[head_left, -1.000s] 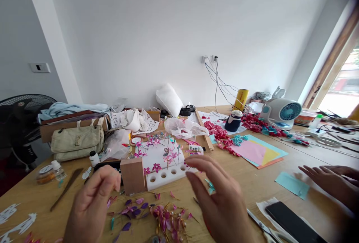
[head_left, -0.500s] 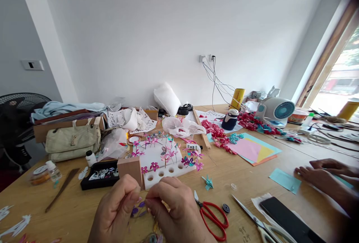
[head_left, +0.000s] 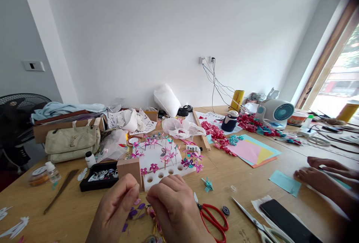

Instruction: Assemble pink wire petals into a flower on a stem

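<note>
At the near edge of the bench (head_left: 70,205), the left hand (head_left: 116,209) and right hand (head_left: 175,207) meet fingertip to fingertip, pinched narrow over loose purple petals (head_left: 133,213); what they grip I cannot tell. Red scissors (head_left: 211,217) lie just right.

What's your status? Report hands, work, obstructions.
Left hand and right hand pinched together over small purple paper petals. Red-handled scissors beside right hand. Another person's hands far right.
</note>
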Motion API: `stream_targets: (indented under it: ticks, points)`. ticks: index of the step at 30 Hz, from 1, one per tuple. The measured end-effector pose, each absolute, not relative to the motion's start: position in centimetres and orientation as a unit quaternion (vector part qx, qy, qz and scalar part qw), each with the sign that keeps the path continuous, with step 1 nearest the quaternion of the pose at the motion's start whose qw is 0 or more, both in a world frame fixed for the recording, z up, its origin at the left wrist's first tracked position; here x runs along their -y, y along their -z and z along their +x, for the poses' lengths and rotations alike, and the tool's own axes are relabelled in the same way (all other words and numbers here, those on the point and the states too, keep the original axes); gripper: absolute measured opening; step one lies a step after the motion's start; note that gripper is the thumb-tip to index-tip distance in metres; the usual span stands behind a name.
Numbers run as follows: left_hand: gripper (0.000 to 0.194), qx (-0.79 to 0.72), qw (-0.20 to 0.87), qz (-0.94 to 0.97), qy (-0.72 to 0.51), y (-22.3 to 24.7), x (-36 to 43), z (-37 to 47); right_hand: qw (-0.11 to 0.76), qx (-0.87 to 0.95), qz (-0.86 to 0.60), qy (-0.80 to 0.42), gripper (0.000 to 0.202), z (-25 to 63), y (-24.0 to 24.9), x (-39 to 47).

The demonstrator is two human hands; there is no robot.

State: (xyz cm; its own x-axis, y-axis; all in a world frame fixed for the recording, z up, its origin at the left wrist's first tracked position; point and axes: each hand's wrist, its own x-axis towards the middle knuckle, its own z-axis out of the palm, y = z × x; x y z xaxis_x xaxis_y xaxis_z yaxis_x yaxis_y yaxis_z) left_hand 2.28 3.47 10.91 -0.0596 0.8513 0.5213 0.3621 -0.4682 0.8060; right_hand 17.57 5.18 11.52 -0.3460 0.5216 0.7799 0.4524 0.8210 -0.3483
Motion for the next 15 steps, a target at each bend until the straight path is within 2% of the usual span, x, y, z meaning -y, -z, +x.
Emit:
stream_targets:
  ticks: [3,10,15]
  points:
    - [0.028,-0.474,0.234,0.676,-0.513,-11.0,-3.3,2.3,0.487,0.816,-0.302,-0.069,0.019,17.6,-11.6,-5.1]
    - [0.029,-0.447,0.237,0.681,-0.529,-11.0,-2.8,2.9,0.464,0.823,-0.299,-0.134,0.015,18.4,-12.1,-5.3]
    - [0.029,-0.477,0.218,0.589,-0.615,-12.5,-3.7,-1.0,0.459,0.818,-0.33,-0.107,0.014,19.5,-11.9,-5.6]
